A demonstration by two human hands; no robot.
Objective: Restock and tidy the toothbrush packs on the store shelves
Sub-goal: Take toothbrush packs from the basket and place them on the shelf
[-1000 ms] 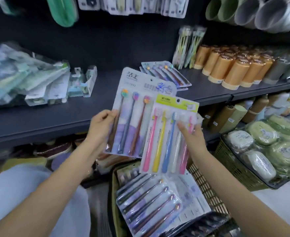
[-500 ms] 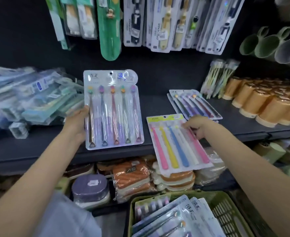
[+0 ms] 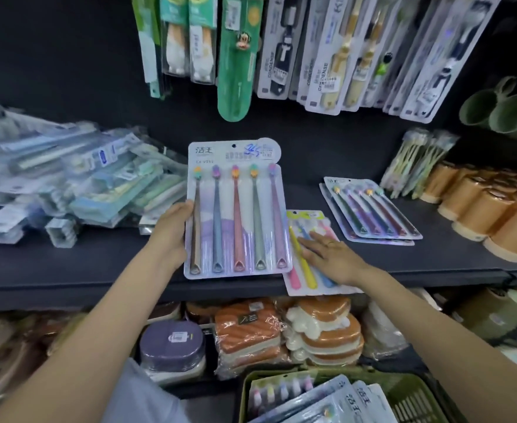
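Note:
My left hand (image 3: 171, 232) grips the left edge of a pastel five-brush pack (image 3: 235, 209), held upright above the dark shelf (image 3: 98, 264). A bright-coloured brush pack (image 3: 307, 270) with pink, yellow and blue handles lies flat on the shelf, its lower end over the front edge. My right hand (image 3: 327, 254) rests on it with fingers spread flat. To the right lies a small stack of dark-handled brush packs (image 3: 370, 209). More packs fill a green basket (image 3: 409, 392) at the bottom.
A loose heap of bagged toothbrushes (image 3: 68, 181) covers the shelf's left. Orange cups (image 3: 489, 209) crowd the right, with bundled brushes (image 3: 415, 160) behind. Carded toothbrushes (image 3: 327, 50) hang above. Soap boxes (image 3: 248, 334) fill the shelf below.
My right hand laid the bright pack down on the shelf and now presses flat on it. The pastel pack in my left hand moved right. The view tilted up.

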